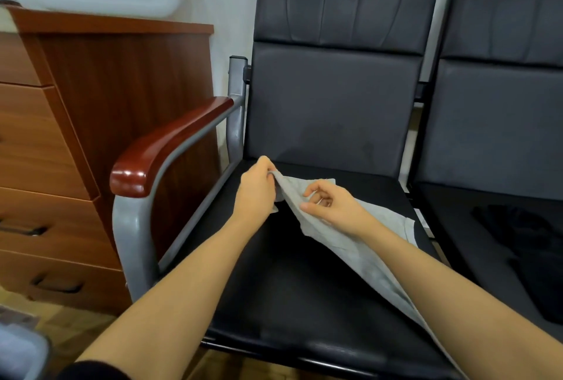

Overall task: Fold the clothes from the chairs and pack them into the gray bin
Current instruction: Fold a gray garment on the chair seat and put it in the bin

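Observation:
A light grey garment (362,245) lies on the black seat of the left chair (274,282) and trails off toward the lower right under my right forearm. My left hand (257,188) pinches one raised corner of the garment near the back of the seat. My right hand (329,201) grips the cloth's edge just to the right, fingers curled. A dark garment (524,245) lies on the seat of the neighbouring right chair. A corner of the grey bin (21,352) shows at the bottom left.
The left chair has a red-brown wooden armrest (164,148) on a grey metal frame. A wooden chest of drawers (61,151) stands against the wall to the left. Wooden floor shows between drawers and chair.

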Tool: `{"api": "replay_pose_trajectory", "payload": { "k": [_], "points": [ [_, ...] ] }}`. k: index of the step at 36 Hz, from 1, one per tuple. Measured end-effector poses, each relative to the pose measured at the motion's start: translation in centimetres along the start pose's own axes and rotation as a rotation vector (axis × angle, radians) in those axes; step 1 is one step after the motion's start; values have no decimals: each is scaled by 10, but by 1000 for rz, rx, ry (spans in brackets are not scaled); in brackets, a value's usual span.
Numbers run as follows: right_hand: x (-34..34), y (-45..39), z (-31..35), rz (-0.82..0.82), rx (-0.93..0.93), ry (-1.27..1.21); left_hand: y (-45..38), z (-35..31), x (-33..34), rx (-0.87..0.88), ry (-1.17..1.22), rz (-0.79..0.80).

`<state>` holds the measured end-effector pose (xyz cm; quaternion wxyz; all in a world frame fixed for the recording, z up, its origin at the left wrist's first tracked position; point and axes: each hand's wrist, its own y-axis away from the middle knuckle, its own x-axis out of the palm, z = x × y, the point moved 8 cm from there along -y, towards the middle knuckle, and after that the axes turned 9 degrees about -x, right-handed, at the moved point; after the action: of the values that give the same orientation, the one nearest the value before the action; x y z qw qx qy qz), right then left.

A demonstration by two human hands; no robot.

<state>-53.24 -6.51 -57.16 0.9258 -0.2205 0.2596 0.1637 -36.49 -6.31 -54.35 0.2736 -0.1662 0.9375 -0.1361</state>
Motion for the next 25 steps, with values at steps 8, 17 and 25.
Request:
{"api": "replay_pose_trajectory", "payload": {
  "k": [8, 17, 25],
  "points": [
    [10, 14, -12, 89, -101, 545, 11, 7, 28, 110, -322, 231],
    [40, 33, -11, 355, -140, 665, 39, 28, 52, 205, -498, 344],
    [9, 25, -17, -54, -14, 306, 35, 23, 45, 207, -464, 291]
  ]
}}
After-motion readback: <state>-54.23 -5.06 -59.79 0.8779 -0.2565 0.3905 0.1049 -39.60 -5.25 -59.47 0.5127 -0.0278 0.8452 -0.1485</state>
